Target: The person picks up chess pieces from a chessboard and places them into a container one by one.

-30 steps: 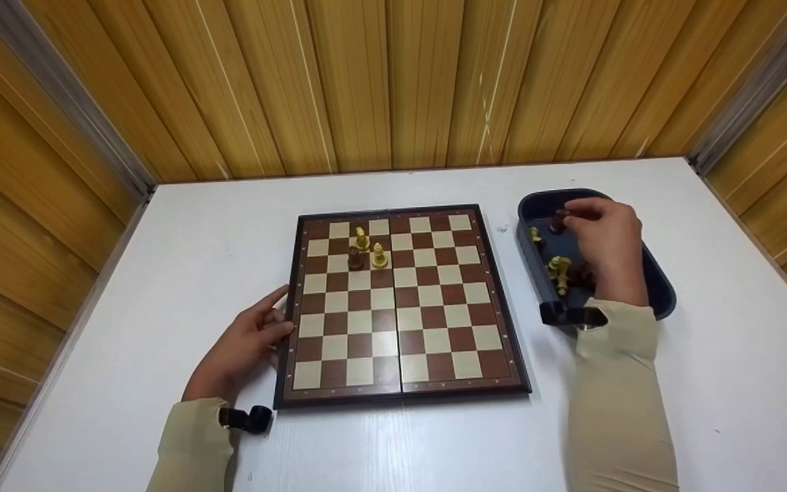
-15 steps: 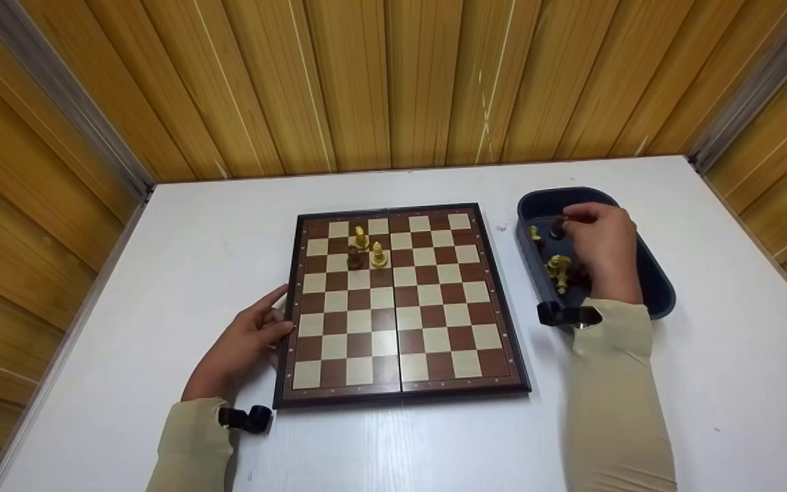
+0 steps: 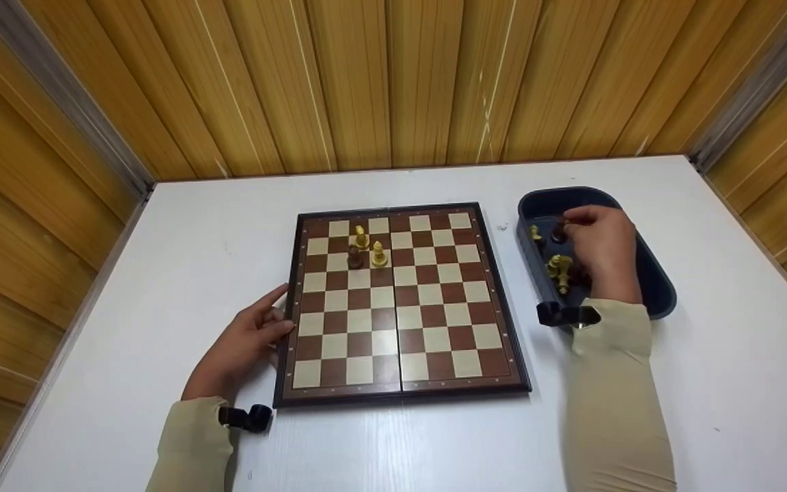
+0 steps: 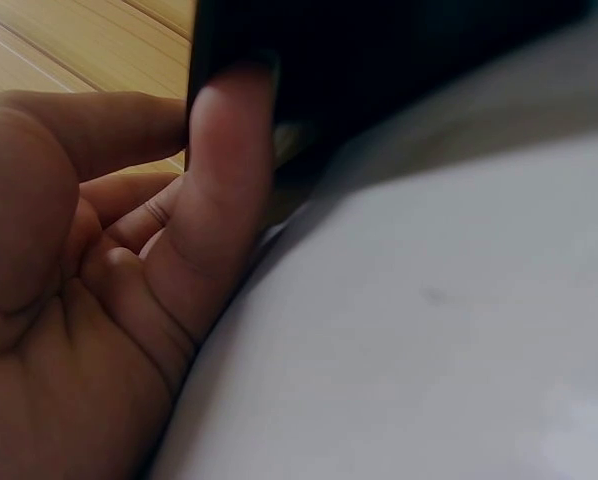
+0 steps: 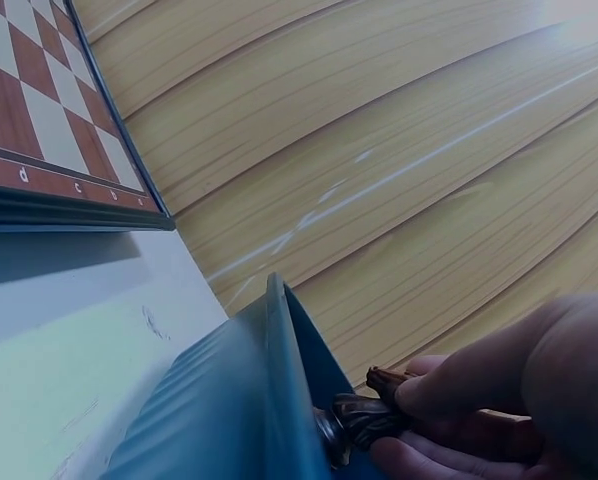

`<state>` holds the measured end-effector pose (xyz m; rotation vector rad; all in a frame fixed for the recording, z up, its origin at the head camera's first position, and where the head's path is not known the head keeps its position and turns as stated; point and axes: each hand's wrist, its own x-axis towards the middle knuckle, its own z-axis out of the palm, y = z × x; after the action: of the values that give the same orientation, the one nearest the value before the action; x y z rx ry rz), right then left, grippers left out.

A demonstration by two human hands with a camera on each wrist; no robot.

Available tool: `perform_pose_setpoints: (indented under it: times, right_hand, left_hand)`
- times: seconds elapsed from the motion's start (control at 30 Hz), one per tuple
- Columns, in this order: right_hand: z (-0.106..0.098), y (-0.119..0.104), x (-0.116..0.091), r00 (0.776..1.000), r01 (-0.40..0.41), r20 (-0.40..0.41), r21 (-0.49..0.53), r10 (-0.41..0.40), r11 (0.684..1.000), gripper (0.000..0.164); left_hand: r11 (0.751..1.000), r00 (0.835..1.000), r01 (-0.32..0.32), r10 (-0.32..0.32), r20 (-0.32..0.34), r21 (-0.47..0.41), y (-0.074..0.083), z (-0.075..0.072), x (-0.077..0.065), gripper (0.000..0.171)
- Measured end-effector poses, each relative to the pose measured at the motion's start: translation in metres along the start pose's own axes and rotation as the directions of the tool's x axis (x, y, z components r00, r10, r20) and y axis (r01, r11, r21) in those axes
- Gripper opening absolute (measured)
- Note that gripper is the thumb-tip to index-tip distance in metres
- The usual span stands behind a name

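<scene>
In the head view, my left hand rests at the left edge of the chessboard, thumb and index fingertip touching its side. The left wrist view shows the thumb against the dark board edge. My right hand reaches into the blue tray and pinches a dark brown chess piece between thumb and fingers. Its round base points toward the tray wall, and the fingers partly cover its top. On the board, two gold chess pieces and a dark brown chess piece stand close together near the far left.
Several gold chess pieces lie in the tray, with dark ones partly hidden under my right hand. The tray stands right of the board on the white table. Yellow wood-panelled walls enclose the table's back and sides.
My right hand has shifted slightly left and down inside the tray, the dark brown chess piece moving a little with it. The left hand and the pieces on the board keep their places.
</scene>
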<state>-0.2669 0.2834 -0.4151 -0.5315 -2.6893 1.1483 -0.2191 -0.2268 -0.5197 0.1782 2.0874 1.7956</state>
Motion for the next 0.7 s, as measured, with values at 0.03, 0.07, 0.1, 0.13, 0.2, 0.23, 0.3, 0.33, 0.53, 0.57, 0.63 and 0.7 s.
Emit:
perform_pose_setpoints:
  times: [0.03, 0.07, 0.1, 0.13, 0.2, 0.23, 0.3, 0.33, 0.53, 0.57, 0.63, 0.7]
  right_hand:
    - [0.0001, 0.0000, -0.0001, 1.000, -0.002, 0.004, 0.000, 0.002, 1.000, 0.030]
    - [0.0001, 0.0000, -0.0001, 1.000, -0.003, 0.008, 0.000, 0.003, 1.000, 0.030]
    - [-0.0001, 0.0001, -0.0003, 1.000, -0.004, 0.011, -0.002, 0.004, 1.000, 0.030]
    - [-0.0003, 0.0003, -0.0002, 1.000, -0.003, 0.015, -0.006, 0.003, 1.000, 0.031]
    - [-0.0009, 0.0006, -0.0002, 1.000, -0.005, 0.023, -0.010, 0.005, 1.000, 0.031]
    - [-0.0011, 0.0008, 0.0001, 1.000, -0.005, 0.026, -0.013, 0.006, 1.000, 0.031]
    - [-0.0018, 0.0012, 0.0003, 0.999, -0.011, 0.032, -0.014, 0.011, 1.000, 0.032]
    - [-0.0018, 0.0014, 0.0005, 0.999, -0.008, 0.032, -0.016, 0.009, 1.000, 0.032]
    - [-0.0014, 0.0025, 0.0005, 1.000, 0.024, 0.011, -0.036, -0.024, 0.999, 0.033]
    - [-0.0013, 0.0023, 0.0003, 1.000, 0.027, 0.009, -0.035, -0.026, 0.999, 0.033]
    - [-0.0013, 0.0013, -0.0004, 1.000, 0.023, 0.013, -0.025, -0.022, 0.999, 0.033]
    - [-0.0011, 0.0003, -0.0009, 1.000, 0.017, 0.019, -0.016, -0.016, 1.000, 0.033]
  left_hand:
    - [1.000, 1.000, 0.001, -0.001, -0.003, 0.002, 0.0000, -0.0001, 0.0002, 0.068]
    - [1.000, 1.000, 0.003, -0.003, -0.003, 0.002, -0.0001, -0.0003, 0.0004, 0.068]
    - [1.000, 1.000, 0.003, -0.003, -0.002, 0.006, -0.0003, -0.0004, 0.0005, 0.068]
    - [1.000, 1.000, 0.002, -0.002, -0.003, 0.006, -0.0002, -0.0003, 0.0005, 0.068]
    - [1.000, 1.000, -0.001, 0.001, -0.003, 0.011, -0.0001, -0.0003, 0.0004, 0.068]
    - [1.000, 1.000, -0.003, 0.003, -0.002, 0.014, 0.0000, -0.0003, 0.0003, 0.068]
    - [1.000, 1.000, -0.007, 0.007, -0.002, 0.020, 0.0001, -0.0003, 0.0001, 0.068]
    - [1.000, 1.000, -0.005, 0.005, -0.003, 0.017, 0.0001, -0.0002, 0.0000, 0.068]
    - [1.000, 1.000, -0.002, 0.002, -0.001, 0.017, 0.0004, -0.0001, 0.0001, 0.068]
    - [1.000, 1.000, -0.001, 0.001, -0.001, 0.017, 0.0005, -0.0002, 0.0000, 0.068]
    - [1.000, 1.000, -0.002, 0.002, -0.002, 0.023, 0.0005, -0.0004, -0.0001, 0.068]
    - [1.000, 1.000, -0.006, 0.006, -0.001, 0.031, 0.0003, -0.0006, 0.0003, 0.068]
